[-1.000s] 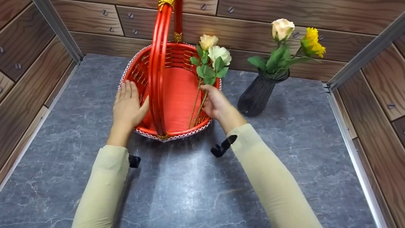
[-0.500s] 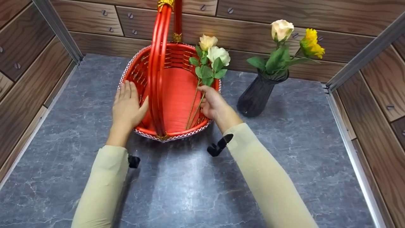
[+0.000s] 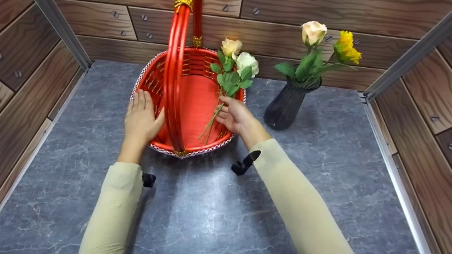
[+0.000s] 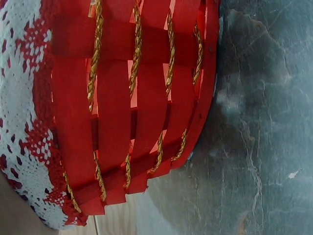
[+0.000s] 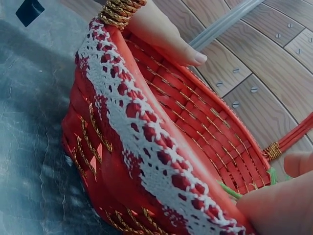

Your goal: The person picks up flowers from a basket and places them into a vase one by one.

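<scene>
In the head view a red woven basket (image 3: 197, 120) with a tall arched handle stands on the grey marbled surface. My left hand (image 3: 141, 116) lies flat against its left rim, fingers straight. Two artificial roses, a pale yellow one (image 3: 231, 47) and a white one (image 3: 246, 63), lean on the basket's right side, their thin stems crossing inside it. My right hand (image 3: 236, 114) is at the right rim with fingers loosely extended, touching the stems. In the right wrist view a green stem (image 5: 230, 190) shows beside the right hand; the flower heads are outside that view.
A dark ribbed vase (image 3: 286, 106) stands to the right of the basket, holding a cream rose (image 3: 313, 32) and a yellow flower (image 3: 347, 47). Wood-patterned panels (image 3: 317, 14) enclose the back and sides. White lace trim (image 5: 142, 142) runs around the basket's rim.
The stems' lower ends have swung left inside the basket, and the white rose tips slightly right. My right fingers have loosened and straightened around the stems. The left hand stays at the rim.
</scene>
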`<move>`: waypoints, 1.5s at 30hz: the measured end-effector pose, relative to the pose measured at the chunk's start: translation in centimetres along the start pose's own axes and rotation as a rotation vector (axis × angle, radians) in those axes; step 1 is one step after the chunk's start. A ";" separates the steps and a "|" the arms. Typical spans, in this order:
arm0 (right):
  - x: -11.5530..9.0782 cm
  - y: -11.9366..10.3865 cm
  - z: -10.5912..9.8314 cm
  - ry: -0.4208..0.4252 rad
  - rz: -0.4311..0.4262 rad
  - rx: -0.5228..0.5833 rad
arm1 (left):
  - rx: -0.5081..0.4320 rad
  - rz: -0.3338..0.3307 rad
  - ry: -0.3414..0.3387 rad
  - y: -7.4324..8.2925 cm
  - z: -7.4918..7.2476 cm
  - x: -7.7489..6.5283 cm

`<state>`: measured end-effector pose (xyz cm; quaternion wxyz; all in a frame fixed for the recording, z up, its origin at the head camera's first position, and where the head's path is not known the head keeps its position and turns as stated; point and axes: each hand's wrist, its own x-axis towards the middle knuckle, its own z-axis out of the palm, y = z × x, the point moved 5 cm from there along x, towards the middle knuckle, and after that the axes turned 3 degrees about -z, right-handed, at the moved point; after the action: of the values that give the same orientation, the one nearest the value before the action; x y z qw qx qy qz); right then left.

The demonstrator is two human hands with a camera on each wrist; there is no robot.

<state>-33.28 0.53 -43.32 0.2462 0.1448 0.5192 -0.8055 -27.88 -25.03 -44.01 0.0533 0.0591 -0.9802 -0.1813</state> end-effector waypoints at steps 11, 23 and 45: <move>0.0 -0.1 -0.3 -0.044 0.000 0.097 | -0.004 0.003 0.004 0.1 -0.1 -0.1; -0.2 -0.8 -0.7 -0.075 -0.028 0.314 | -0.008 0.005 0.005 0.2 -0.1 -0.1; -0.4 -0.8 -0.6 -0.126 -0.108 0.176 | -0.017 0.007 0.018 0.1 -0.1 -0.1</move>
<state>-33.42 1.41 -42.79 0.2210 0.0868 0.4370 -0.8676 -27.80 -24.92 -43.88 0.0632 0.0568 -0.9783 -0.1890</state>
